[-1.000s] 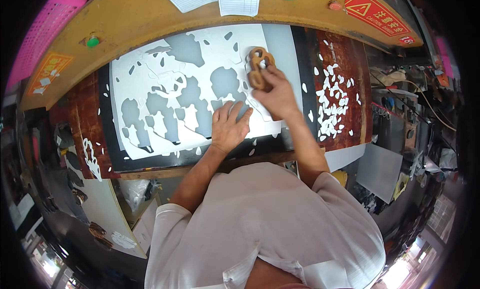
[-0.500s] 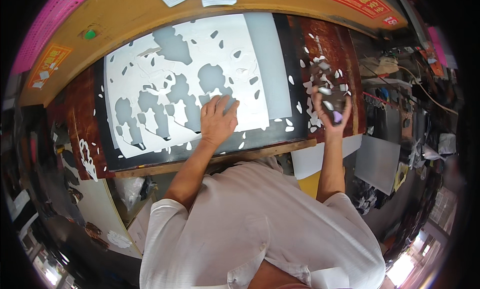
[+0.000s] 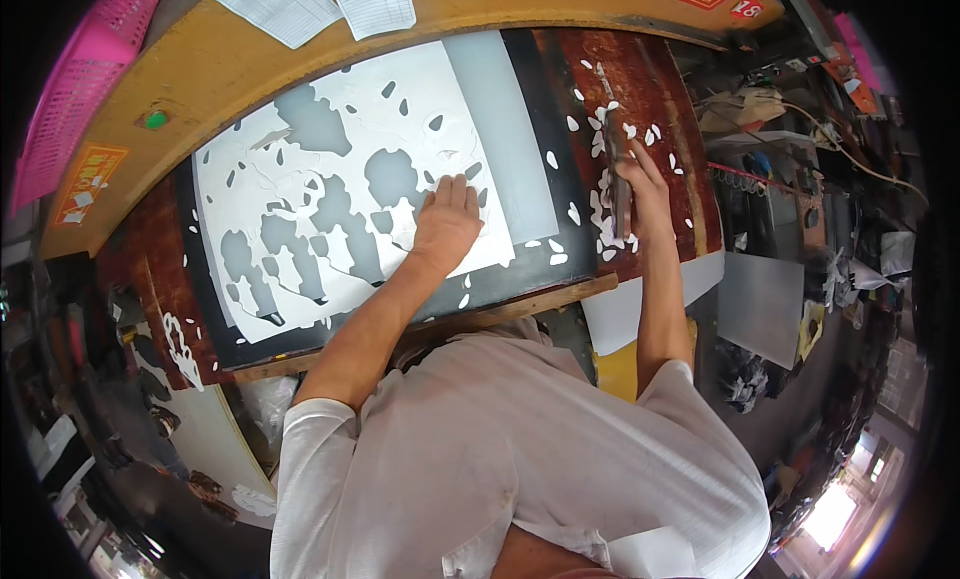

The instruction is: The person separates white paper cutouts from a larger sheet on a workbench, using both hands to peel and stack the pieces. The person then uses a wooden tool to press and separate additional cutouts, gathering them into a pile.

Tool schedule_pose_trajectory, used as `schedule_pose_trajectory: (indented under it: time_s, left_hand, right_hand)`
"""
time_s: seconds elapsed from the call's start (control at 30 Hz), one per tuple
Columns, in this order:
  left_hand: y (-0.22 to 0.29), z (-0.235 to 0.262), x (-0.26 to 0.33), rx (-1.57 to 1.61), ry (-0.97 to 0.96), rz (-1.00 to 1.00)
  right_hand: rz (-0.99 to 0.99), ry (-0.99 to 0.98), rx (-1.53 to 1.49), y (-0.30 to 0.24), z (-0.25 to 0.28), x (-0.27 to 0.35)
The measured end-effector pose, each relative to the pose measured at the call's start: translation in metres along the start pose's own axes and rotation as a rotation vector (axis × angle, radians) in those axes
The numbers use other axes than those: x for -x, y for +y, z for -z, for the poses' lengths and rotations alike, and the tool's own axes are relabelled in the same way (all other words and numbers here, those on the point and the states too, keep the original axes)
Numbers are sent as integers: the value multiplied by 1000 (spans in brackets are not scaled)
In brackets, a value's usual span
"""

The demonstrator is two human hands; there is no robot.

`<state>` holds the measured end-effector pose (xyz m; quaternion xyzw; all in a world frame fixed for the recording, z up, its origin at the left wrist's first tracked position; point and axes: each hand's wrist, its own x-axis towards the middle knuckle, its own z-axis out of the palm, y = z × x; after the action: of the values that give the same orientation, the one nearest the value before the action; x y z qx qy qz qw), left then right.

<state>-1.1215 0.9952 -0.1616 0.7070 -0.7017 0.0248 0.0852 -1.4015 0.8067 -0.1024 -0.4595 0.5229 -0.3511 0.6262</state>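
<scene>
My left hand (image 3: 451,222) lies flat, fingers stretched out, on the right part of a white sheet (image 3: 420,79). That sheet has many holes cut through it, both large figure-like shapes and small leaf shapes, showing the pale grey sheet (image 3: 505,129) beneath. My right hand (image 3: 645,189) grips a dark metal cutting die (image 3: 617,179), seen edge-on over the reddish-brown board at the right. Its exact outline is hidden at this angle. Small white cut pieces (image 3: 605,219) lie scattered beside and beneath it.
A yellow machine beam (image 3: 500,11) runs across the far side, with papers (image 3: 370,4) on it. A pink basket (image 3: 85,89) stands at the far left. Small white offcuts dot the black mat (image 3: 540,279). A wooden strip (image 3: 520,309) edges the front.
My right hand has turned the die on edge and shifted it slightly left over the scattered pieces. My left hand stays on the sheet; its fingers lie closer together. The whole view has shifted.
</scene>
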Motion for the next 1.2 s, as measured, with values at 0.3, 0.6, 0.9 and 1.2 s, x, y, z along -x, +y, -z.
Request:
schedule_pose_trajectory:
  time_s: [0.3,0.6,0.9,1.2]
  left_hand:
    - [31,25,-19,278,-119,49]
    - [121,-67,-234,313,85,141]
    - [204,-89,-193,391,67,-300]
    - [166,-108,-295,294,110,-361]
  right_hand:
    - [27,-357,-513,-38,-15,-39]
    - [267,-39,-616,-18,59,77]
    - [140,257,-695,52,134,154]
    - [165,312,-821,70,135,165]
